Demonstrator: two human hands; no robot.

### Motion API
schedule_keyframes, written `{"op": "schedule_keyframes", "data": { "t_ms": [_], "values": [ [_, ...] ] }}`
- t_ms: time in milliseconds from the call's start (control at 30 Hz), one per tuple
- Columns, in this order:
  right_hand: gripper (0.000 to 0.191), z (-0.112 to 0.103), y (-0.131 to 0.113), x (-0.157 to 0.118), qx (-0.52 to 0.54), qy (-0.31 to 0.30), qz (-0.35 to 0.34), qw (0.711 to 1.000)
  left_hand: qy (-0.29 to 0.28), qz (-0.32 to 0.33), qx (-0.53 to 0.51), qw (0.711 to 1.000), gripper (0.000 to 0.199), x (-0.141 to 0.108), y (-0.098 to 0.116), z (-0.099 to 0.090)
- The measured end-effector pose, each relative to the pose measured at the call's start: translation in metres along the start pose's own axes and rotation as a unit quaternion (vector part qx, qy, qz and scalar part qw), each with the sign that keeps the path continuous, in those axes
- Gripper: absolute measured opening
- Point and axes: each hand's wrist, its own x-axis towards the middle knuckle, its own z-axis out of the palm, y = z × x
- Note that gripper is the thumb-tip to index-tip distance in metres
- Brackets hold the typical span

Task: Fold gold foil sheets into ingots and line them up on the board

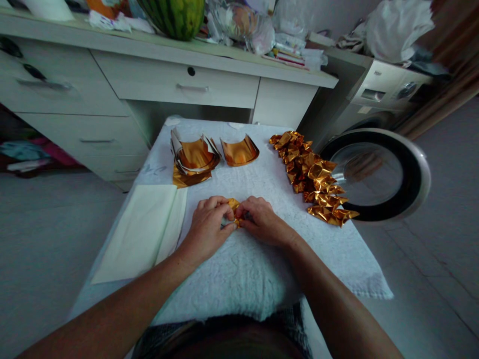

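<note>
Between my fingers is a small piece of gold foil paper (234,204), mostly hidden by both hands. My left hand (213,219) pinches it from the left, thumb and fingers pressed together. From the other side my right hand (260,219) grips it, fingers curled. Beyond them lies a stack of curled gold foil sheets (194,154), with one curled sheet (240,150) to its right. A long row of folded gold foil pieces (307,172) runs down the table's right side. Pale paper sheets (140,229) lie flat at the left.
A white cloth (224,279) covers the small table. Behind it stands a white desk (224,80) with drawers, bearing a watermelon (175,17) and plastic bags. At the right, a washing machine's round door (374,172) hangs open close to the table's edge.
</note>
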Motion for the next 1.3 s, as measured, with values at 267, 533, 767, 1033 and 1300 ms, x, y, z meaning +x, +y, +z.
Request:
{"op": "schedule_keyframes", "data": {
  "t_ms": [267, 533, 767, 1033, 1300],
  "values": [
    [0.004, 0.0, 0.0, -0.001, 0.002, 0.002, -0.005, 1.0, -0.008, 0.007, 0.012, 1.0, 0.006, 0.0, -0.001, 0.0],
    [0.005, 0.005, -0.001, -0.001, -0.018, 0.009, 0.01, 1.0, -0.003, 0.018, 0.011, 1.0, 0.009, -0.001, -0.003, 0.001],
    [0.009, 0.007, -0.003, 0.0, -0.033, 0.015, 0.011, 0.999, -0.015, 0.005, 0.01, 1.0, 0.008, -0.001, -0.005, 0.002],
    [0.009, 0.014, -0.001, -0.002, -0.06, 0.026, 0.01, 0.998, -0.033, 0.011, -0.001, 0.999, 0.015, -0.002, -0.011, 0.002],
    [0.019, 0.008, -0.002, -0.005, -0.035, -0.003, 0.006, 0.999, -0.036, 0.011, -0.004, 0.999, 0.016, -0.002, -0.012, 0.001]
  ]
}}
